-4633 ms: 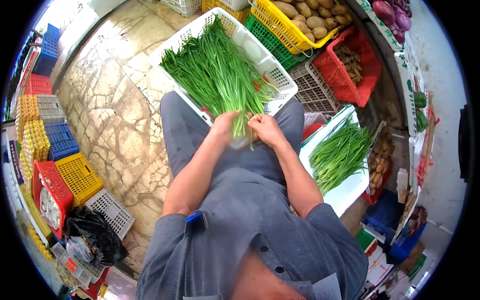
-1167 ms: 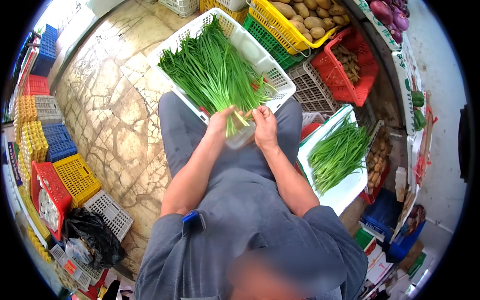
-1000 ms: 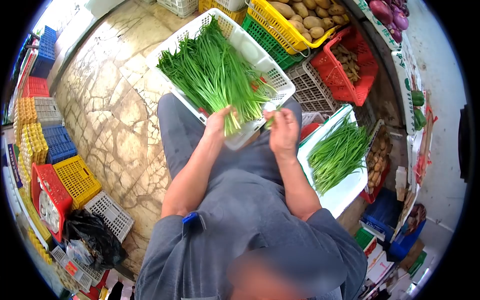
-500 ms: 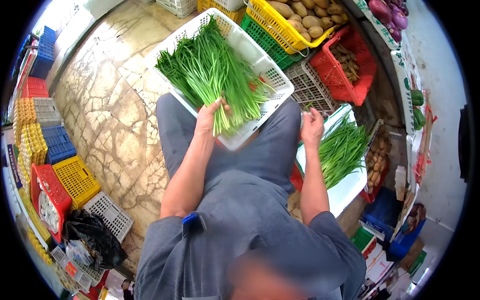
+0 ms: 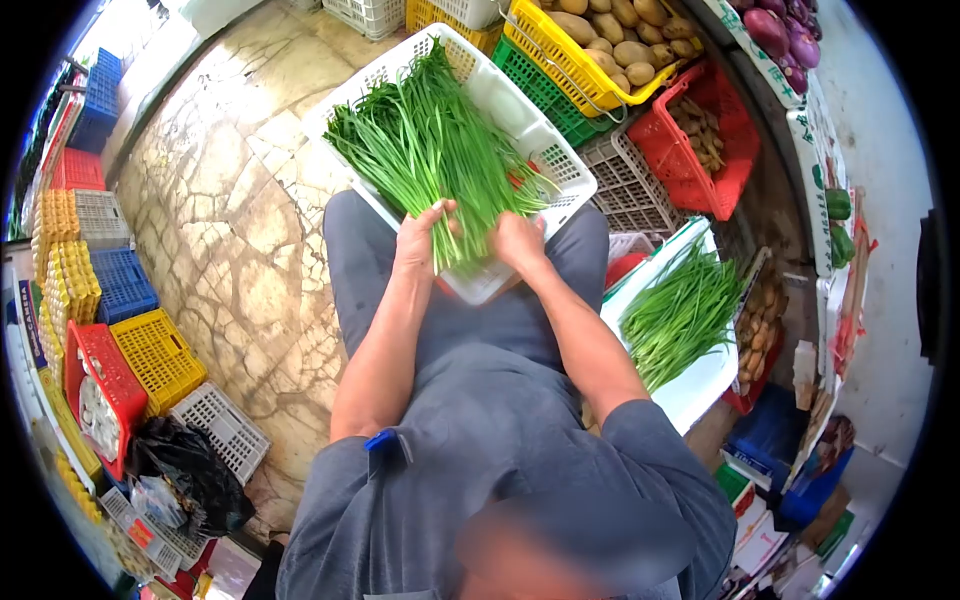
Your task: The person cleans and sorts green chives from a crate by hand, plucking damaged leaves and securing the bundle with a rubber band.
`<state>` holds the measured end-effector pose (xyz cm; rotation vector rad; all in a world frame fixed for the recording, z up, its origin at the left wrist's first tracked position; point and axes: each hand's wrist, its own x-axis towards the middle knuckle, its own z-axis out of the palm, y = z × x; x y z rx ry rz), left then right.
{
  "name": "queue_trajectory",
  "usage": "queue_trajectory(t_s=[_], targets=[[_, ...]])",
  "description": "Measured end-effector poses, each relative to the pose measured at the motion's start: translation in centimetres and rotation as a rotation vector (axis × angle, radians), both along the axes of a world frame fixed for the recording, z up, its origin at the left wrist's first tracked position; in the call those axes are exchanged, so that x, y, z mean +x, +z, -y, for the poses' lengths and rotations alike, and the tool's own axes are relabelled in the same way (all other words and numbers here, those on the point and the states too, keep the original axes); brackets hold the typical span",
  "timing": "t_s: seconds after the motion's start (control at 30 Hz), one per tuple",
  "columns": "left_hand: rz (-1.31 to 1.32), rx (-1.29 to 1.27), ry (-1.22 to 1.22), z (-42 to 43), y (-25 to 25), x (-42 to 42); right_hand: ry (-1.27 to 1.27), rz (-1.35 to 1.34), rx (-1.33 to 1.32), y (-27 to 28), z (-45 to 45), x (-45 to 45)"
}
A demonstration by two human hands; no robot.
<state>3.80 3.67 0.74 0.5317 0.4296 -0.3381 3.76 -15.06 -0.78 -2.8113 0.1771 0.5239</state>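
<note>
A white plastic basket point(image 5: 575, 192) rests tilted across my thighs, with a large heap of garlic chives point(image 5: 425, 130) in it. My left hand point(image 5: 416, 238) is closed around the pale stem ends of a bunch at the basket's near side, thumb on top. My right hand point(image 5: 518, 240) is at the stems just to the right, its fingers curled in against them and slightly blurred; its fingertips are partly hidden. To my right, more garlic chives point(image 5: 680, 310) lie in a white box point(image 5: 690, 402).
Ahead stand a yellow basket of potatoes point(image 5: 625, 45), a green crate point(image 5: 545, 88) and a red basket point(image 5: 735, 140) holding ginger-like roots. On the left are stacked crates, egg trays point(image 5: 70, 285) and a black plastic bag point(image 5: 190, 475). Cracked stone-patterned floor point(image 5: 220, 240) lies between.
My right hand has moved left from beside the white box to the stems in the basket. My left hand keeps its grip on the bunch.
</note>
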Motion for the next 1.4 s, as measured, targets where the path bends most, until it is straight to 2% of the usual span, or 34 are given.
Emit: queue_trajectory(t_s=[0.03,0.13,0.17,0.27,0.3,0.4,0.43,0.63,0.77,0.87,1.07,1.17,1.4], targets=[[-0.004,-0.003,0.001,0.1,-0.4,0.0,-0.094,0.028,0.064,0.2,0.5,0.0],[-0.015,-0.009,-0.005,0.5,-1.1,0.0,-0.353,-0.042,0.761,2.8,2.3,-0.5],[-0.017,-0.008,-0.002,0.6,-1.2,0.0,-0.432,-0.067,0.875,4.6,2.2,-0.9],[-0.022,0.016,-0.075,1.0,-1.3,-0.4,-0.784,-0.149,1.608,7.7,2.1,-3.2],[-0.05,0.049,-0.105,1.4,-1.3,-0.6,-0.699,-0.197,1.796,7.0,2.7,-4.2],[-0.081,0.206,-0.252,2.9,-0.3,-1.4,-0.589,-0.149,1.519,4.1,2.1,-5.8],[-0.114,0.21,-0.285,3.2,-1.0,-1.6,-0.578,-0.155,1.499,4.0,1.8,-6.1],[-0.046,0.125,-0.274,3.7,-2.3,-1.7,-0.523,-0.218,1.291,3.6,0.6,-6.4],[-0.025,0.165,-0.261,3.4,-3.6,-1.9,-0.494,-0.083,1.116,2.2,0.2,-6.5],[-0.01,0.194,-0.253,3.7,-3.6,-1.8,-0.511,-0.052,1.072,2.0,-0.1,-6.2],[-0.119,0.217,-0.266,3.1,-1.5,-1.8,-0.677,0.032,1.214,2.5,-0.2,-5.8],[-0.154,0.098,-0.236,3.2,-1.0,-1.7,-0.641,0.15,1.098,1.2,0.1,-6.2],[-0.19,0.09,-0.254,3.1,-1.9,-1.8,-0.564,0.248,1.001,2.2,-1.5,-7.1]])
